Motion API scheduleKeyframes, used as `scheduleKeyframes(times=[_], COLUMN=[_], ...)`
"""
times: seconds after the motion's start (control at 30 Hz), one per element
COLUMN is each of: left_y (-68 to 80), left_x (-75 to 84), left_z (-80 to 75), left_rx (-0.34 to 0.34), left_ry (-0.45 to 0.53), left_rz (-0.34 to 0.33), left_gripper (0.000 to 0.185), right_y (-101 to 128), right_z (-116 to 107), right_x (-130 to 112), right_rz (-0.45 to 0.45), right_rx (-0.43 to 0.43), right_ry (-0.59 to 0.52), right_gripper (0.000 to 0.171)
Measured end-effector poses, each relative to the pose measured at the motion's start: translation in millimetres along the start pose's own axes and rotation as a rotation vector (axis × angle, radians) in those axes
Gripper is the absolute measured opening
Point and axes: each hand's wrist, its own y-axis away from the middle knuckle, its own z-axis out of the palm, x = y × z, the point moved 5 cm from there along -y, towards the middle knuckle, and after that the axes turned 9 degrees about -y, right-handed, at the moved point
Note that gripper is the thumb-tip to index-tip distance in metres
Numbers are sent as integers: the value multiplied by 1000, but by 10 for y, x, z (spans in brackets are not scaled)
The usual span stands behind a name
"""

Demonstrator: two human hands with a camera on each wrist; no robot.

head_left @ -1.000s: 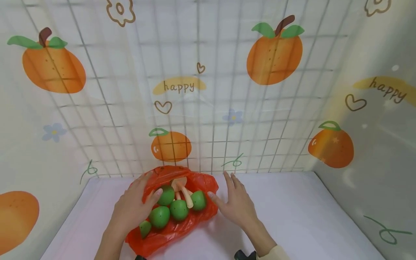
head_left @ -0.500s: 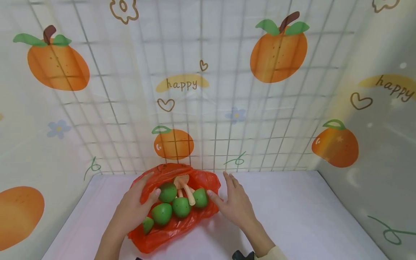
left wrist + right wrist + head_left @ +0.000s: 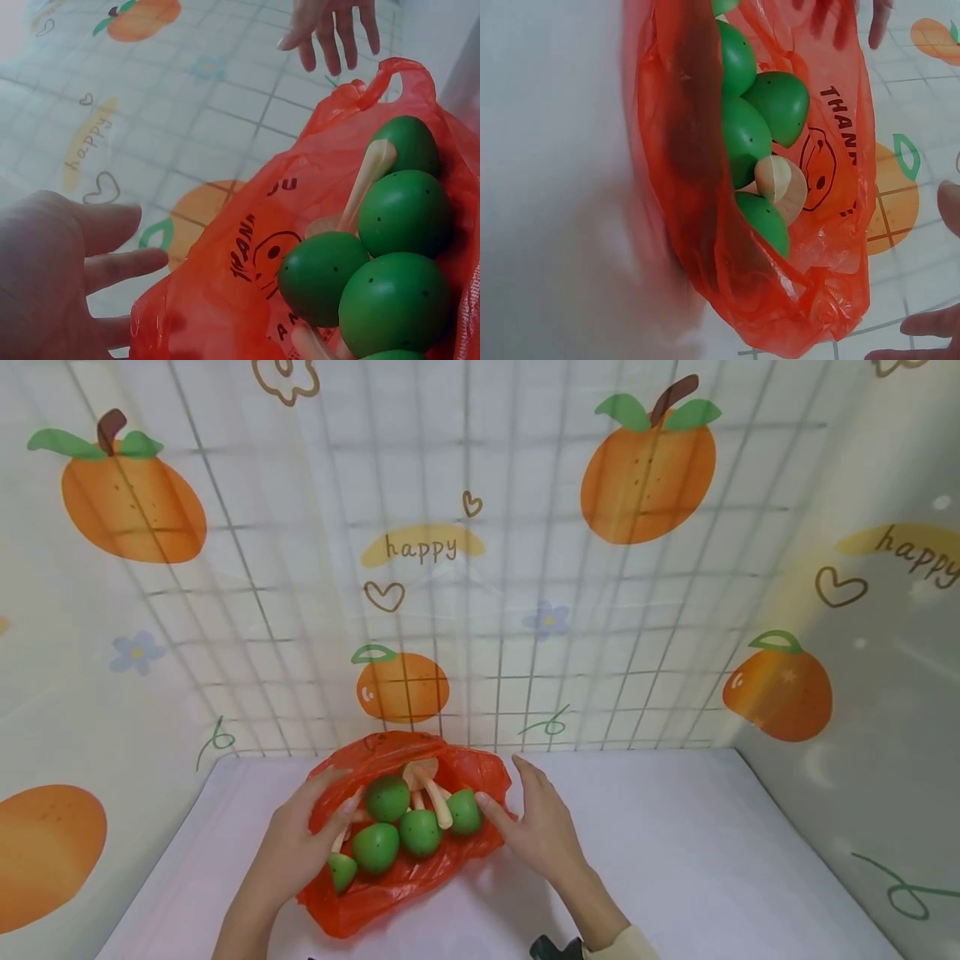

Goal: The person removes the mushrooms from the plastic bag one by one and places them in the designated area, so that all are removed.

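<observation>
A red plastic bag [image 3: 397, 897] lies with its mouth spread on the white table. Inside are several green-capped toy mushrooms [image 3: 377, 847] with pale stems; one stem [image 3: 437, 806] lies across the middle of the pile. At the bag's left side, my left hand [image 3: 288, 835] has its fingers spread and grips nothing. In the left wrist view, its lower fingertips pass behind the thin bag film. My right hand [image 3: 543, 827] is held at the bag's right edge, fingers extended, its thumb near the rightmost green cap [image 3: 465, 812]. Printed letters and a cartoon face show on the bag's inner wall.
A white table [image 3: 675, 860] extends to the right of the bag. Behind it hangs a pale curtain [image 3: 517, 560] printed with oranges, over a wire grid; patterned panels flank both sides. A black object [image 3: 555, 947] sits by my right wrist.
My left hand has shifted slightly left, uncovering pale stems beside its thumb. My right hand stays almost in place. The head view has tilted and moved a little.
</observation>
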Motion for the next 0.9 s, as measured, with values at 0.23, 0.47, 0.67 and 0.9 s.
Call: scheduleKeyframes(times=[0.23,0.47,0.67,0.9], left_y=[37,62,58,60], left_x=[-24,-60,-83,-101], left_z=[-25,-22,-27,-13], left_rx=[9,37,30,3], left_ry=[21,9,-14,-13], left_rz=[28,20,-24,-68], left_gripper=[35,38,44,58], right_y=[-12,3,33,70], right_z=[-8,20,94,238], right_x=[16,-20,-68,-72], right_rz=[-30,-50,-123,-152], right_rx=[56,120,149,155], right_ry=[-70,-124,-215,-241], right_gripper=[81,73,62,57])
